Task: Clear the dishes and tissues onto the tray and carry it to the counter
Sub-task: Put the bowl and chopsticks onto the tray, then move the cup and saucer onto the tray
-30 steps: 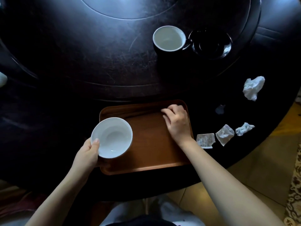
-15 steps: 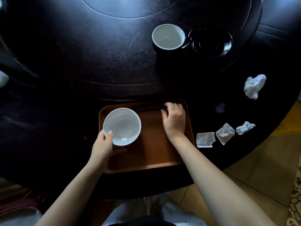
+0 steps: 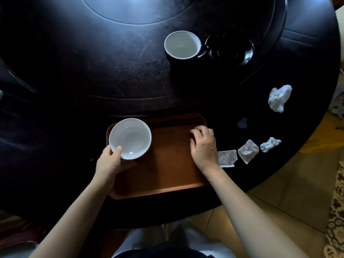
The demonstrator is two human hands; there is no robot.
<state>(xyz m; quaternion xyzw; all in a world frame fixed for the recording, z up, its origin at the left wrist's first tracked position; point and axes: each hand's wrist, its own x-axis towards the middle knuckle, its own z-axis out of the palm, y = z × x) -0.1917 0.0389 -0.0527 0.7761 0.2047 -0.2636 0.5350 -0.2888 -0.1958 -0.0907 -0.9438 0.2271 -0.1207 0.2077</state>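
A brown tray (image 3: 167,170) lies on the dark round table (image 3: 74,71) in front of me. A white bowl (image 3: 130,138) sits over the tray's far left corner, with my left hand (image 3: 109,162) gripping its near rim. My right hand (image 3: 203,144) rests on the tray's right edge, fingers curled over the rim. Further back stand a black cup with a white inside (image 3: 182,46) and a black saucer (image 3: 230,50). To the right of the tray lie several tissues: two flat ones (image 3: 227,158) (image 3: 248,150), a small crumpled one (image 3: 270,144) and a large crumpled one (image 3: 279,98).
A small dark wrapper or spot (image 3: 243,123) lies on the table between the tray and the large tissue. The table's edge curves down on the right over a tiled floor (image 3: 279,192). A patterned rug (image 3: 337,211) shows at the far right.
My left hand has carried the white bowl from beside the tray's left edge up onto its far left corner. My right hand has stayed at the tray's right side.
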